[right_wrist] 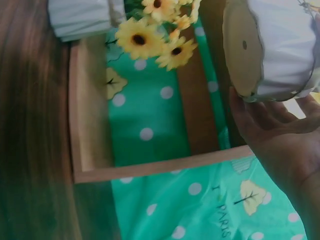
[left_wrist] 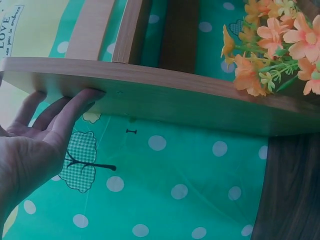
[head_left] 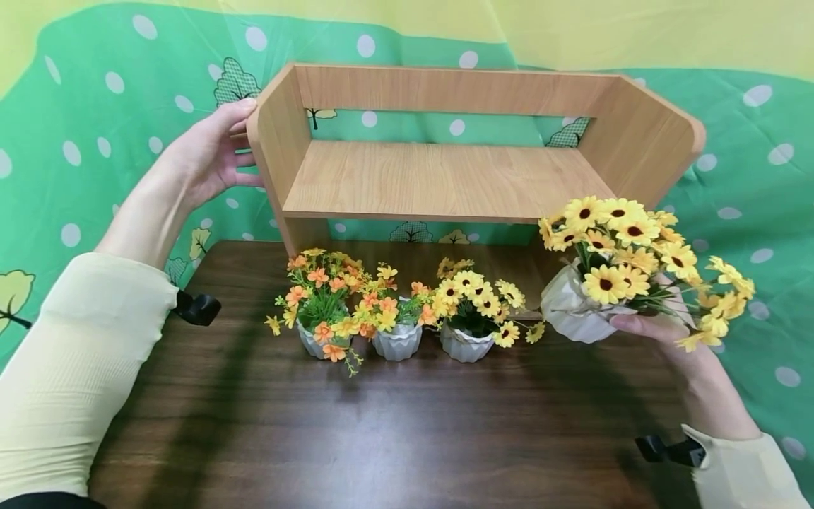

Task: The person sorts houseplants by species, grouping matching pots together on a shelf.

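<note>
My left hand [head_left: 216, 152] is at the left side panel of a light-wood shelf [head_left: 432, 177]. In the left wrist view, its extended fingers [left_wrist: 75, 107] rest against the panel's outer face. My right hand [head_left: 668, 332] grips a white ribbed flower pot [head_left: 575, 304] of yellow daisies [head_left: 626, 247], raised at the shelf's right front. The right wrist view shows this pot [right_wrist: 285, 50] tipped, its round base exposed and the fingers beneath it. Three smaller white pots stand before the shelf: two of orange and yellow flowers [head_left: 324, 297], one of yellow daisies [head_left: 473, 297].
The shelf stands at the back of a dark brown wooden table [head_left: 381, 424]. Behind it hangs a green cloth [head_left: 83, 177] with white dots and printed trees. The shelf's upper board [head_left: 439, 180] bears nothing and has tall side panels at both ends.
</note>
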`<control>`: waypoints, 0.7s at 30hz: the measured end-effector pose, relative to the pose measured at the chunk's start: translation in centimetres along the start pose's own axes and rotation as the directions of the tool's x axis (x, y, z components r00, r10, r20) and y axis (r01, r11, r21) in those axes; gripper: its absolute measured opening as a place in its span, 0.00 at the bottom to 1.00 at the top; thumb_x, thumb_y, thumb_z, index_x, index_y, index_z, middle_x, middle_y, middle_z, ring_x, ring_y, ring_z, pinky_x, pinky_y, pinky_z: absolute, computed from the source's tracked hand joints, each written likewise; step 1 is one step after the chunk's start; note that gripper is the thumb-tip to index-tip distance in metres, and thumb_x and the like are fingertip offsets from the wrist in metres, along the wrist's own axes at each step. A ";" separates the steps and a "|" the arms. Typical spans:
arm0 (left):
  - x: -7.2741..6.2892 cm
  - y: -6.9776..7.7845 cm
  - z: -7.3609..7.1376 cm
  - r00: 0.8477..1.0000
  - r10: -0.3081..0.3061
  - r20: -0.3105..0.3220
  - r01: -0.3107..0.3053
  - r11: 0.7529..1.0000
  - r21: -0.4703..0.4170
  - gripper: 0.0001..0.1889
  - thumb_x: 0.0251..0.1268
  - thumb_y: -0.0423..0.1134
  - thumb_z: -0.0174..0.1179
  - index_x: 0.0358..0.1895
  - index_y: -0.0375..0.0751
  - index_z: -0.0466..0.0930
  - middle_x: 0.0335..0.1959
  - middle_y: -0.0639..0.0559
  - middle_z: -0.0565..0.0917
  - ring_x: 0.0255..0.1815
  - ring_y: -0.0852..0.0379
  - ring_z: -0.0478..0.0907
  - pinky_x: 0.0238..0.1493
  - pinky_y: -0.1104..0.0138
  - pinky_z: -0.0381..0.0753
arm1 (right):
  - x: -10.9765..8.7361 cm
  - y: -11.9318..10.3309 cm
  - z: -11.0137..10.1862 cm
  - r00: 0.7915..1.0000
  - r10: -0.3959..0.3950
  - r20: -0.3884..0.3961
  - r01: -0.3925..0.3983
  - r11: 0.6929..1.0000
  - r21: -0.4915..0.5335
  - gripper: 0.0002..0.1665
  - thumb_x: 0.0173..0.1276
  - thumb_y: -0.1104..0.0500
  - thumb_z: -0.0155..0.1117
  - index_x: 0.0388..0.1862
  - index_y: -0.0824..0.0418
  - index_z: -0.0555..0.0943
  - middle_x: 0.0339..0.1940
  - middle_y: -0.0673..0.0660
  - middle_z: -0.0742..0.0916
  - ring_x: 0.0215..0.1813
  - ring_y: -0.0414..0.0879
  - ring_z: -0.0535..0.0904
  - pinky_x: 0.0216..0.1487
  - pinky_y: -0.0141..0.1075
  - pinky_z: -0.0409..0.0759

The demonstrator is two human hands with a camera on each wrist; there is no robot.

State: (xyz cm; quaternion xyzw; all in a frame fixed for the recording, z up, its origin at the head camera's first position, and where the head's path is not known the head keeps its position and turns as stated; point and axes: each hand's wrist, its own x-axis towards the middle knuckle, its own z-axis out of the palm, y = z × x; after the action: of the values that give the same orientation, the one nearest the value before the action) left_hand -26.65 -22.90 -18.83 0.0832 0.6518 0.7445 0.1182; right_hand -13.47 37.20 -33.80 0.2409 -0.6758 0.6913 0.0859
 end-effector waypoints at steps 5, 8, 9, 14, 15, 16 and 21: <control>0.1 -0.1 0.1 1.000 0.004 -0.001 -0.004 1.000 0.013 0.26 0.75 0.55 0.56 0.72 0.57 0.67 0.68 0.52 0.69 0.60 0.53 0.79 0.38 0.58 0.90 | 0.7 -1.0 0.8 0.999 -0.019 -0.035 0.019 1.000 0.023 0.43 0.55 0.82 0.60 0.73 0.65 0.70 0.63 0.52 0.84 0.63 0.38 0.80 0.62 0.25 0.76; 0.2 -0.1 0.0 1.000 0.001 0.004 -0.001 1.000 0.013 0.26 0.75 0.56 0.56 0.72 0.57 0.67 0.68 0.52 0.69 0.61 0.53 0.78 0.40 0.58 0.90 | 1.2 -1.7 1.3 0.999 -0.005 -0.048 0.006 1.000 0.027 0.44 0.56 0.80 0.60 0.73 0.63 0.69 0.64 0.50 0.83 0.63 0.38 0.79 0.63 0.25 0.75; 0.3 -0.1 0.0 1.000 0.000 0.005 0.000 1.000 0.012 0.26 0.75 0.56 0.56 0.72 0.57 0.67 0.69 0.52 0.69 0.62 0.52 0.77 0.40 0.58 0.90 | 1.5 -1.9 1.5 0.998 -0.007 -0.055 0.007 1.000 0.012 0.44 0.55 0.80 0.60 0.74 0.63 0.69 0.64 0.50 0.83 0.63 0.38 0.78 0.63 0.25 0.74; 0.4 0.0 -0.4 1.000 -0.007 0.006 0.007 1.000 0.016 0.25 0.75 0.56 0.56 0.71 0.57 0.68 0.69 0.52 0.69 0.62 0.52 0.78 0.41 0.58 0.90 | 2.7 -3.1 2.9 0.999 -0.006 -0.053 0.005 1.000 -0.017 0.42 0.59 0.79 0.61 0.74 0.64 0.69 0.65 0.52 0.83 0.63 0.39 0.78 0.60 0.25 0.76; 0.4 0.1 -0.5 1.000 -0.007 0.005 0.007 1.000 0.016 0.25 0.75 0.56 0.56 0.71 0.57 0.68 0.69 0.52 0.69 0.61 0.52 0.78 0.41 0.58 0.90 | 3.1 -3.3 3.3 0.999 -0.017 -0.049 0.016 1.000 -0.009 0.43 0.58 0.80 0.61 0.74 0.65 0.68 0.65 0.53 0.83 0.63 0.40 0.78 0.60 0.26 0.76; 0.3 0.1 -0.6 1.000 -0.007 0.005 0.007 1.000 0.016 0.25 0.75 0.55 0.56 0.70 0.57 0.68 0.69 0.52 0.69 0.61 0.52 0.78 0.41 0.58 0.90 | 3.4 -3.6 3.6 0.999 -0.009 -0.047 0.008 1.000 -0.021 0.43 0.58 0.80 0.61 0.75 0.65 0.68 0.65 0.53 0.82 0.63 0.39 0.78 0.61 0.26 0.76; 0.4 0.1 -0.8 1.000 -0.003 0.010 0.002 1.000 0.012 0.24 0.75 0.55 0.55 0.70 0.58 0.68 0.69 0.53 0.68 0.62 0.52 0.78 0.41 0.57 0.90 | 5.1 -4.5 5.6 0.998 -0.060 -0.017 0.061 0.996 0.061 0.43 0.55 0.82 0.61 0.73 0.68 0.68 0.64 0.55 0.83 0.64 0.42 0.78 0.64 0.29 0.76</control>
State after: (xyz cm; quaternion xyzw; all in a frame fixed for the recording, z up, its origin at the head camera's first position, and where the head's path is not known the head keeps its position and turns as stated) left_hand -27.30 -23.57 -18.82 0.0870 0.6558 0.7399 0.1220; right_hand -14.70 31.02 -27.67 0.2586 -0.6458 0.7107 0.1045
